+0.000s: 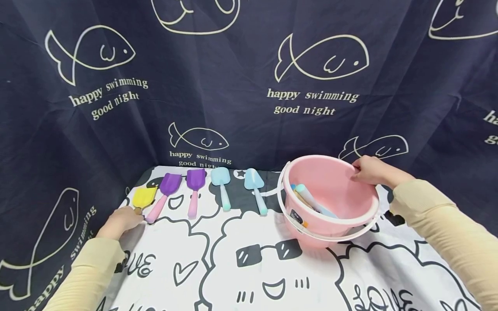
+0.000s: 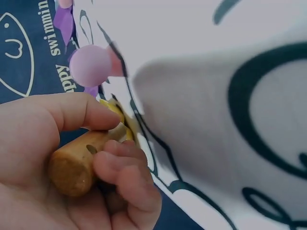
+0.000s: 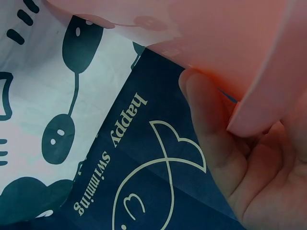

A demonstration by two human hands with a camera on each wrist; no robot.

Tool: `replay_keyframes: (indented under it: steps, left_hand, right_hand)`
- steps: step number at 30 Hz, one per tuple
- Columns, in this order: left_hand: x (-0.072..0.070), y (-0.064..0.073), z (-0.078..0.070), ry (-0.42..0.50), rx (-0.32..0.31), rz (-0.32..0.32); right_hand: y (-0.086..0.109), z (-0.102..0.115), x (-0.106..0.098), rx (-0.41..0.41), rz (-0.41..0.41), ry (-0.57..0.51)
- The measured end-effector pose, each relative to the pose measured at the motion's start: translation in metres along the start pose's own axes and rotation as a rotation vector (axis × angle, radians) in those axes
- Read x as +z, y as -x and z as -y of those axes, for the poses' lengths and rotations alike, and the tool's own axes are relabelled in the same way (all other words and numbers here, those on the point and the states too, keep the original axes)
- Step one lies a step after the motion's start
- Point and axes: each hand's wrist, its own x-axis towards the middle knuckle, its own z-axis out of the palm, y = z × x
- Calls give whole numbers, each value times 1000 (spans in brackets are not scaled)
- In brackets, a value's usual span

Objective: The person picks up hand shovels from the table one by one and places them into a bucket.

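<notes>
Hands are working both ends: the left hand (image 1: 120, 221) is pinching a yellow spade's (image 1: 144, 197) stiff wooden handle (image 2: 76, 163) at nine o'clock. The right hand (image 1: 371, 170) is gripping the light, smooth plastic bucket (image 1: 330, 196) by its rim (image 3: 261, 108) at three o'clock.

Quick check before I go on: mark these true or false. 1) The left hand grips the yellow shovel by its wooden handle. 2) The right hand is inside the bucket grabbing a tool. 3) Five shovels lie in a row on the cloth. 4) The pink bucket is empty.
1) True: the left hand grips the wooden handle of the yellow shovel.
2) False: the right hand holds the rim of the pink bucket from outside.
3) True: yellow, two purple shovels and two blue shovels lie side by side.
4) False: several tools lie inside it.
</notes>
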Motion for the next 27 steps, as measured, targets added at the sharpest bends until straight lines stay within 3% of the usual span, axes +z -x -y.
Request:
replay_keyframes:
  steps: [6, 11, 18, 27]
  left_hand:
    - [-5, 1, -3, -18, -12, -28]
    - [-11, 3, -4, -75, 28, -68]
    - [-23, 12, -6, -141, 90, -74]
    - [-38, 24, -14, -119, 123, -67]
  right_hand:
    - [-2, -1, 0, -6, -2, -3]
    - [-2, 0, 0, 10, 6, -4]
    - [-2, -2, 0, 20, 22, -20]
    - [-3, -2, 0, 19, 24, -11]
